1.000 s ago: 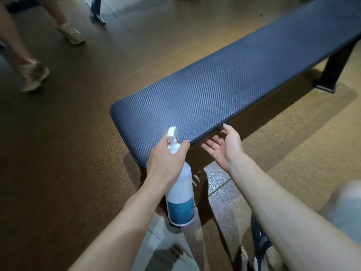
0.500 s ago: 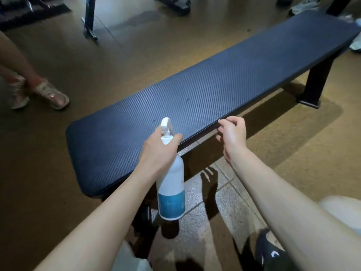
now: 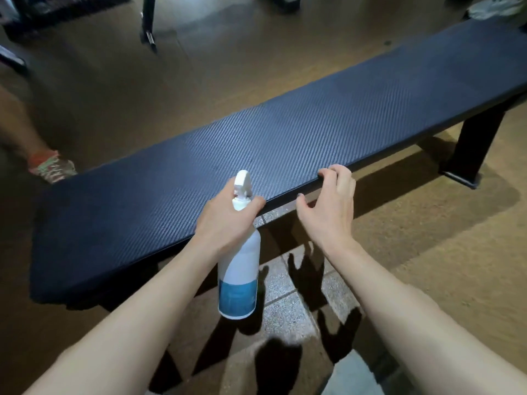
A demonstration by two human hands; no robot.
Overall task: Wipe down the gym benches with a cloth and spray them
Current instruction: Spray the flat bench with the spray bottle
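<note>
A long gym bench [image 3: 299,138] with a dark blue textured pad runs from lower left to upper right. My left hand [image 3: 225,220] grips the neck of a white spray bottle [image 3: 239,269] with a blue label, held upright at the bench's near edge, nozzle over the pad. My right hand [image 3: 328,206] is just right of it, fingers spread and curled, fingertips touching the pad's near edge. No cloth is in view.
A black bench leg [image 3: 470,149] stands on the brown floor at the right. Another person's foot in a sneaker [image 3: 52,168] is at the left, beyond the bench. Black equipment legs [image 3: 148,24] stand at the back. Grey tiles [image 3: 285,303] lie under my arms.
The view has shifted so more of the bench shows. My right hand turned from palm-up below the edge to fingertips on the pad's edge. The other person's feet moved left.
</note>
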